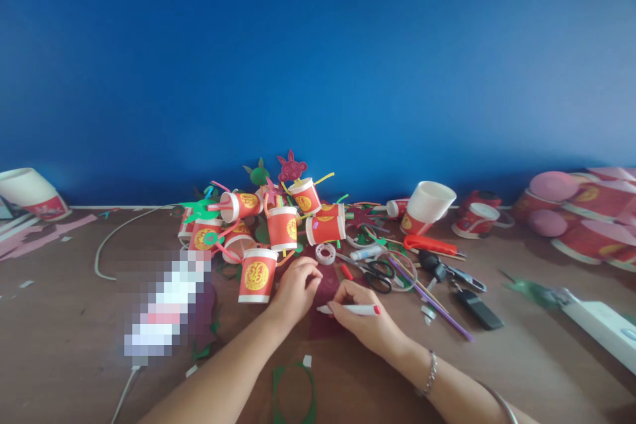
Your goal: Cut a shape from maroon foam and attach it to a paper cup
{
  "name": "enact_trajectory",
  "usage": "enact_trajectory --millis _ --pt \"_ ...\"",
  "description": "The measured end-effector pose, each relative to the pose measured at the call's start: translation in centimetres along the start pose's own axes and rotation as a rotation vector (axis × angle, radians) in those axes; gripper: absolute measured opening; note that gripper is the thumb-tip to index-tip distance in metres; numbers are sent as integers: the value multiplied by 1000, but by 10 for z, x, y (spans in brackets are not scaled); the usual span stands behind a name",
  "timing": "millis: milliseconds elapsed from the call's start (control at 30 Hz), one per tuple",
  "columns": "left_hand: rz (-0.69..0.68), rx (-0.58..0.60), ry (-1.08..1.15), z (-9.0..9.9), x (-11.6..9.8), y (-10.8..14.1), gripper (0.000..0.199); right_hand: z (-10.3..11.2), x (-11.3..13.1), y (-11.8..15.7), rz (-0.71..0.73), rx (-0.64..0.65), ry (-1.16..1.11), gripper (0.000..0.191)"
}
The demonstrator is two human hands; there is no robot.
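Note:
Dark red paper lies on the table between my hands. My left hand is curled at its left edge, thumb and fingertips against the sheet, holding it down. In my right hand is a white marker with a red end, its tip pointing left over the paper. A loose red marker cap sits just above that hand. Beside my left wrist stands a red and white paper cup with a gold emblem. Beyond the sheet is a roll of tape.
Several decorated cups are heaped against the blue wall. Right of the paper are black-handled scissors, an orange-red cutter, keys and stacked cups. A cabled, blurred-out device lies left; a green paper offcut is in front.

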State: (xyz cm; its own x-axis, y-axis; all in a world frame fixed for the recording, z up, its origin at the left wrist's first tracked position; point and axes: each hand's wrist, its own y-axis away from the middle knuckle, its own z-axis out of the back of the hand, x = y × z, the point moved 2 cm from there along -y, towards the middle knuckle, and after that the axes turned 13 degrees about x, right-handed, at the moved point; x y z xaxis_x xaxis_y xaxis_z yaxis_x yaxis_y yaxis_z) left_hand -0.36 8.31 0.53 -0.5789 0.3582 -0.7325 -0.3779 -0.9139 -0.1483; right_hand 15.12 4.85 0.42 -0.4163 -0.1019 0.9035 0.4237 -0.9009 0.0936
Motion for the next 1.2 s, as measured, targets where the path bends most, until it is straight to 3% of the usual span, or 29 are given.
enact_trajectory --millis 767,1200 --pt "-14 0 -22 0 1 0 18 -2 -14 -1 21 -40 -12 15" --pt "-5 -3 -32 0 2 0 17 -1 -4 1 33 -15 -8 17"
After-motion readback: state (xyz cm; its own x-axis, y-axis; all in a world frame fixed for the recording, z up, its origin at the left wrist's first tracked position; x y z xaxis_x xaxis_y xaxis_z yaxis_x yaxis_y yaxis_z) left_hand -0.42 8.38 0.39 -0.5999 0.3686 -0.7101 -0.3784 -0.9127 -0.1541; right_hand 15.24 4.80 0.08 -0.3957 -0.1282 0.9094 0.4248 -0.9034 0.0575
